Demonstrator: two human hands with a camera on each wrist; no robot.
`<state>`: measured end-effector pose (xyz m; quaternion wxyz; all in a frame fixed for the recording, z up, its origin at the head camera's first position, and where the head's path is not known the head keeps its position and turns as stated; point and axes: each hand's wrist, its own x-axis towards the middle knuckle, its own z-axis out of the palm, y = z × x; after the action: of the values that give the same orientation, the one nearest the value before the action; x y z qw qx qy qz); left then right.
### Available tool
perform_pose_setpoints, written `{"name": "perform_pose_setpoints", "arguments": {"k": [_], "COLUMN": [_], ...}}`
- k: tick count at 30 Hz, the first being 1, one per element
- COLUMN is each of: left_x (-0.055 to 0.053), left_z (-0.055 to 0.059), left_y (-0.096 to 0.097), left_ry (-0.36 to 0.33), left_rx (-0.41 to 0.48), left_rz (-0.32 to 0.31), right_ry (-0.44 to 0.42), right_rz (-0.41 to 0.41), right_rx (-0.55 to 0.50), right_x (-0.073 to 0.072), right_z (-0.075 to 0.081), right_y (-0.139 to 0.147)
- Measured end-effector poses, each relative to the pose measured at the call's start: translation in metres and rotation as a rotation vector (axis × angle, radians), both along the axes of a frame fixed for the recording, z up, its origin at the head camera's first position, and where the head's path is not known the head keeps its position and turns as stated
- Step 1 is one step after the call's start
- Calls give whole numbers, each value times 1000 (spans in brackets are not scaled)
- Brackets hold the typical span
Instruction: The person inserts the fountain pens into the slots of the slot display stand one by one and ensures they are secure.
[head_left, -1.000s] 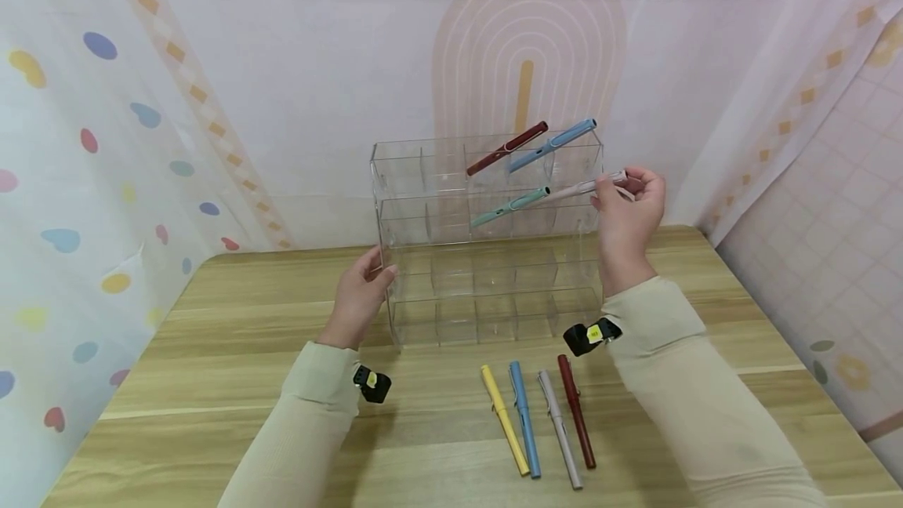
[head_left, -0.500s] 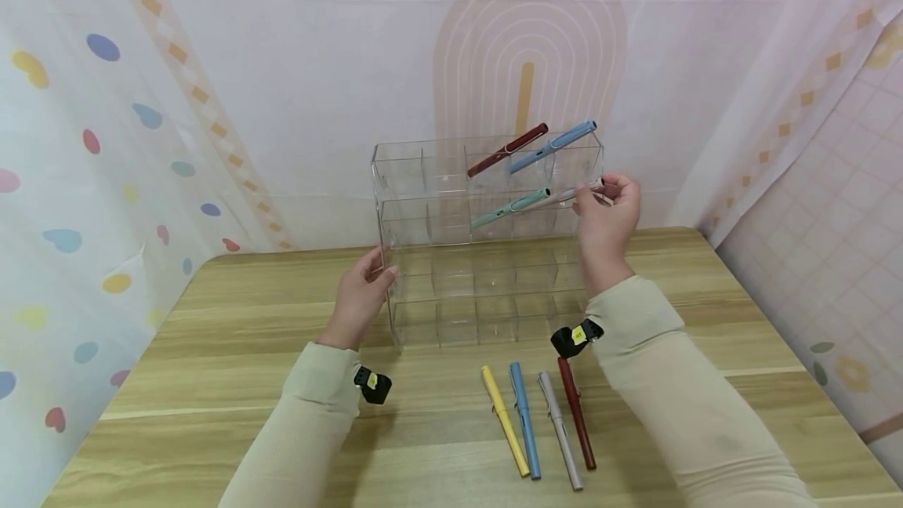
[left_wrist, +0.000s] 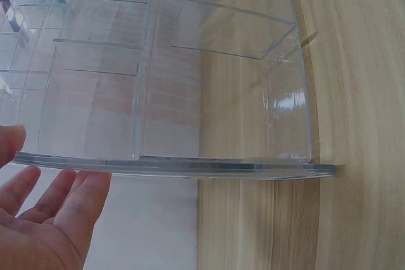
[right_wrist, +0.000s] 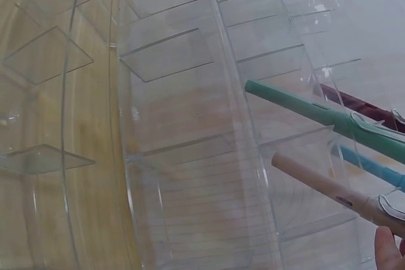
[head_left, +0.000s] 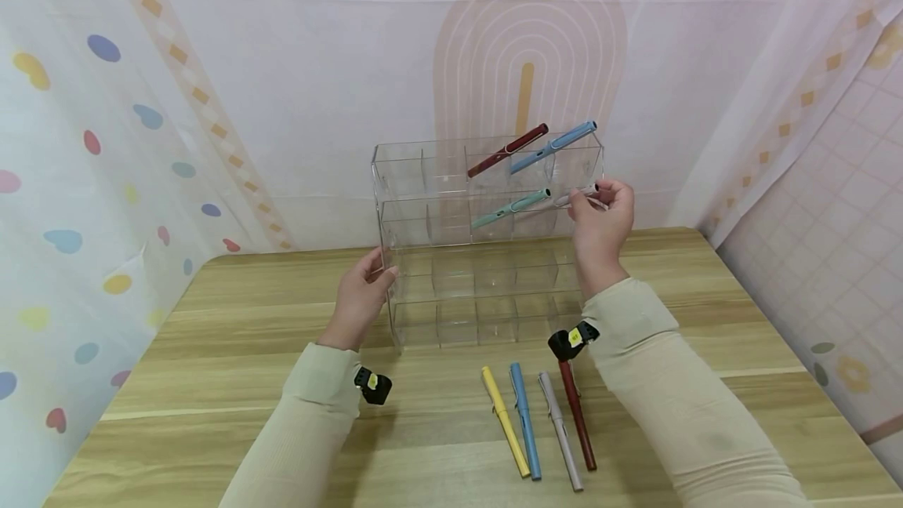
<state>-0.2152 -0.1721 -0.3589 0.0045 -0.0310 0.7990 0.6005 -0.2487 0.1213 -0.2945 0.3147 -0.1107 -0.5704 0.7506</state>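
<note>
Wood table [head_left: 247, 320], patterned curtain [head_left: 317, 100] at the far side. Clear rack [left_wrist: 221, 168] stands at far middle; left hand [head_left: 358, 295] pinches its left wall, thumb one side, fingers other. Right hand [head_left: 603, 237] pinches pale pen [right_wrist: 331, 190] at the cap, pen slanting into second tier from top, right of green pen [head_left: 511, 208]. Pale pen looks light, stiff, smooth, maybe slippery; cap by the clip seems best hold. Rack looks rigid, likely scratches, probably slides if bumped; side wall suits bracing.
</note>
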Motion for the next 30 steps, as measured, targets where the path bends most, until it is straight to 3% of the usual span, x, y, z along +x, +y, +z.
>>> {"name": "perform_pose_setpoints", "arguments": {"k": [30], "left_x": [-1], "left_z": [0], "left_y": [0], "left_ry": [-11], "left_rx": [10], "left_rz": [-2], "right_ry": [-27], "right_rz": [37], "right_rx": [106], "right_x": [6], "right_z": [-8], "right_y": [10]}}
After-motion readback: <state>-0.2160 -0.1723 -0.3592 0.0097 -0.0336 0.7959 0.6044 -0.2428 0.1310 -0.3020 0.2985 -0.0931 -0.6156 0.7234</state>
